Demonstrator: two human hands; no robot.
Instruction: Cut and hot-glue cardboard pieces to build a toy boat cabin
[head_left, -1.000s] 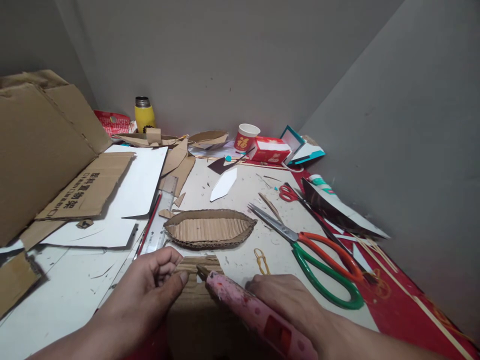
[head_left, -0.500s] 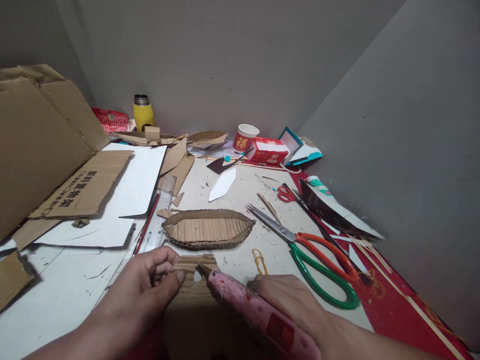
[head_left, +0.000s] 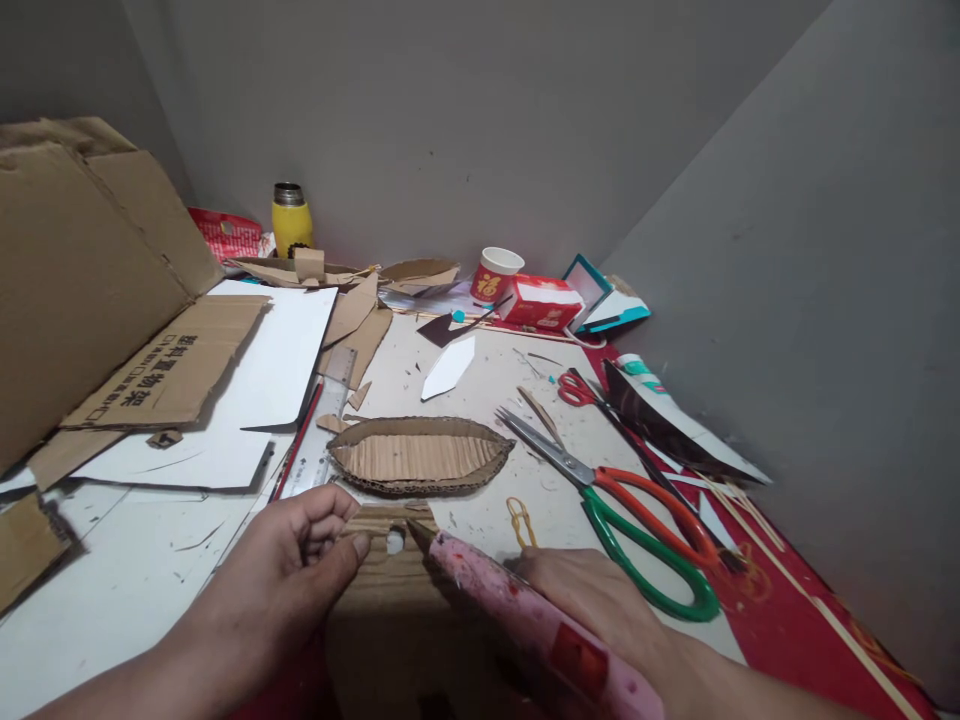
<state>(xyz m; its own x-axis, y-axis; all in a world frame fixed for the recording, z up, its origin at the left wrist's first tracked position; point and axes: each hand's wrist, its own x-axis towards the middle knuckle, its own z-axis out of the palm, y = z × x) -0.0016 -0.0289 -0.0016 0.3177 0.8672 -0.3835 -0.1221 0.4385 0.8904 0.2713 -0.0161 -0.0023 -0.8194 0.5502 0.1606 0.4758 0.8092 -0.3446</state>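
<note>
Right hand [head_left: 600,610] wrapped around pink glue gun [head_left: 525,620], nozzle on cardboard piece [head_left: 382,580] at 6 o'clock on worktop [head_left: 487,390], left hand [head_left: 289,570] pinching its edge, cardboard boat hull [head_left: 420,457] just beyond at 12, paper cup [head_left: 495,275] far back, contents unseen.

Two plain grey walls [head_left: 465,120] meet in a corner behind the table [head_left: 517,500], the right wall [head_left: 825,300] running close along the table's right edge. The table has a pale, scuffed top with a red strip [head_left: 787,620] along its right side, and clutter is pushed against the back wall. The light is dim and even, leaving soft shadows near the bottom edge of the view.
</note>
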